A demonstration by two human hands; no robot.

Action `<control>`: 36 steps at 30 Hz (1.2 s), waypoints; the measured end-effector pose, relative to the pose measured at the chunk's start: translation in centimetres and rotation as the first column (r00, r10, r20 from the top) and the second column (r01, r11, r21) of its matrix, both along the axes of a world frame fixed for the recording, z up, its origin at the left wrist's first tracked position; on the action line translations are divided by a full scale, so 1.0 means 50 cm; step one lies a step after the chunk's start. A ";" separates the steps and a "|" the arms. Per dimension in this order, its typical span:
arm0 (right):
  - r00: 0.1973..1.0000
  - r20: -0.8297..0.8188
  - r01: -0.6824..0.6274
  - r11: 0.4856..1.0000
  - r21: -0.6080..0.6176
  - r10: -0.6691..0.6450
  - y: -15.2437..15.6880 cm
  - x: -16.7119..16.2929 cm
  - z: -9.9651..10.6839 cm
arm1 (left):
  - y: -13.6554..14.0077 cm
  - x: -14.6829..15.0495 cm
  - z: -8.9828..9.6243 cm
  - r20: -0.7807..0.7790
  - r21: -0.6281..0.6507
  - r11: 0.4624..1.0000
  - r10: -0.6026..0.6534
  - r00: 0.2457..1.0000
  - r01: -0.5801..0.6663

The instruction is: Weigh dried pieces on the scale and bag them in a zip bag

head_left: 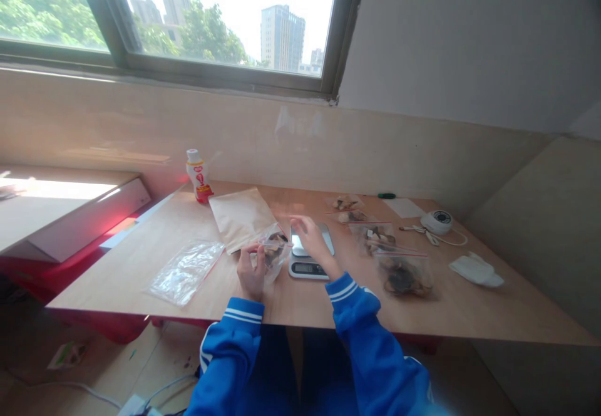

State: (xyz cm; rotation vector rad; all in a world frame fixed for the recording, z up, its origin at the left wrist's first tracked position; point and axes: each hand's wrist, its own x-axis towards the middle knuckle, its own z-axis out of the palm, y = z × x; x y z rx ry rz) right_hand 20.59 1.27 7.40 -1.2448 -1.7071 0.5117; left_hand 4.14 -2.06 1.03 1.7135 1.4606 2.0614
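A: How much room is there at the near edge of the bench point(141, 259)?

B: A bare strip of wood lies between that edge and the left hand point(251, 272), whose fingers pinch the small clear bag point(272, 250) at its near end. The right hand point(312, 240) hovers over the kitchen scale point(307, 254), fingers loosely spread, holding nothing.

A: Which way does the bag run?

B: Its long axis slants away from the hand toward the far right, dark pieces inside (I cannot tell what they are). Left of it lies an empty zip bag point(185, 270); just behind, a tan paper pouch point(241, 218).

A: And further off?

B: Filled bags point(399, 265) lie in a row on the right, and a drink bottle point(198, 176) stands at the far left edge. Beyond is a pale wall and a window point(211, 21).
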 end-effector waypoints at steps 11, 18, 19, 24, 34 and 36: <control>0.867 0.433 0.303 0.951 -0.065 -0.247 -0.026 0.098 -0.061 | 0.003 0.000 -0.025 0.138 -0.066 0.997 -0.027 0.990 0.037; 0.999 0.031 0.012 0.998 0.064 -0.014 -0.047 -0.001 0.038 | -0.009 0.005 -0.024 0.235 0.037 0.999 0.004 0.972 -0.013; 1.000 0.011 -0.025 0.997 0.071 0.024 -0.061 -0.013 0.046 | -0.014 0.009 -0.019 0.236 0.067 0.997 0.009 0.972 -0.026; 0.979 -0.202 -0.023 0.998 -0.055 0.011 -0.159 -0.039 0.030 | -0.059 0.069 0.018 0.350 0.200 0.959 0.120 0.929 -0.200; 0.801 -0.599 -0.060 0.997 -0.043 0.023 -0.296 -0.005 0.049 | -0.169 0.186 0.071 0.180 0.305 0.952 -0.051 0.982 -0.007; 0.779 -0.626 -0.033 0.999 -0.004 0.024 -0.308 0.014 0.063 | -0.179 0.176 0.088 0.228 0.234 0.971 0.000 0.974 -0.054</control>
